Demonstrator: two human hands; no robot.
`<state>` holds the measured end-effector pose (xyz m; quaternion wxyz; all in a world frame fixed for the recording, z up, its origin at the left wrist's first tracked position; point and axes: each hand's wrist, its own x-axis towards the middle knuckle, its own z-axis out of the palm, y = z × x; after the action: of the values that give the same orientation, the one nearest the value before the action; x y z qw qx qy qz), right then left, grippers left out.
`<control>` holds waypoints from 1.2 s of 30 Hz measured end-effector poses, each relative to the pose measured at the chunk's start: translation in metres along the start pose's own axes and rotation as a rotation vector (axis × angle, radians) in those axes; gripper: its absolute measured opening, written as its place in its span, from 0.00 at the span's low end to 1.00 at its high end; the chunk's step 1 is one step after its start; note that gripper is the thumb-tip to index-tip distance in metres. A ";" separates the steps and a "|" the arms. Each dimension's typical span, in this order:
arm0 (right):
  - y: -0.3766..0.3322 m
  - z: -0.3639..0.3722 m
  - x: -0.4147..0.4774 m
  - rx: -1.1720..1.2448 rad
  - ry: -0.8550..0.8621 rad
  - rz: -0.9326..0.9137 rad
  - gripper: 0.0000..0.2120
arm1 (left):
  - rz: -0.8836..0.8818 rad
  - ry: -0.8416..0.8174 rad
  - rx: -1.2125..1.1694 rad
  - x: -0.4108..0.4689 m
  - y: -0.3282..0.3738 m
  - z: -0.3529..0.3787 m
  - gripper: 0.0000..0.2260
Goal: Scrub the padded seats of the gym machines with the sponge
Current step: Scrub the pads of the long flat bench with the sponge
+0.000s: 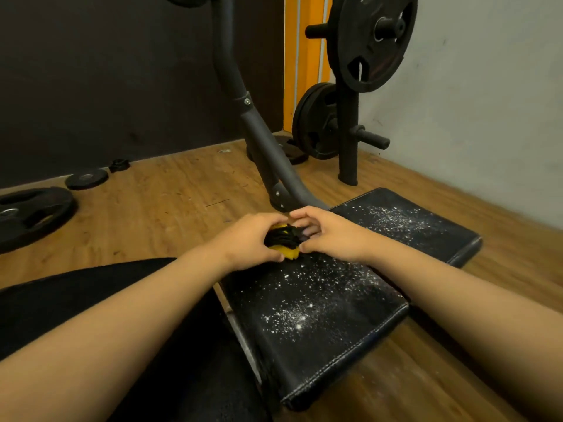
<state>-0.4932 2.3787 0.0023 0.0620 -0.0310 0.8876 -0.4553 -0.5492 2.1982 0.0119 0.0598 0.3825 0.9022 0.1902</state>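
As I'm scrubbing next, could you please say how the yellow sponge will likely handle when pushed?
The sponge looks soft, bunching between left hand and right hand. Probably light: fingers alone hold it. Its rough dark face may drag.

One head-worn wide-angle view (the only one) looks forward and down, close over the padded seat (316, 324), facing the wall (475, 86) beyond.
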 end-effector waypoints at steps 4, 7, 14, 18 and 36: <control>0.031 -0.009 -0.065 -0.222 0.352 0.015 0.14 | -0.058 -0.015 0.131 0.007 0.007 -0.002 0.17; 0.060 0.006 -0.107 -0.349 0.507 -0.031 0.08 | -0.105 0.010 0.176 0.003 0.015 -0.001 0.15; 0.095 0.035 -0.125 -0.390 0.666 -0.082 0.15 | -0.146 -0.087 0.279 -0.017 0.025 0.001 0.12; 0.103 0.042 -0.119 -0.378 0.742 -0.129 0.20 | -0.177 -0.066 0.272 -0.014 0.024 0.003 0.16; 0.111 0.048 -0.114 -0.386 0.848 -0.204 0.20 | -0.187 -0.081 0.084 -0.014 0.005 -0.003 0.14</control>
<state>-0.3739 2.4171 -0.1064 -0.3574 0.0597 0.8955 -0.2583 -0.5368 2.1911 0.0161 0.0976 0.3062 0.9380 0.1301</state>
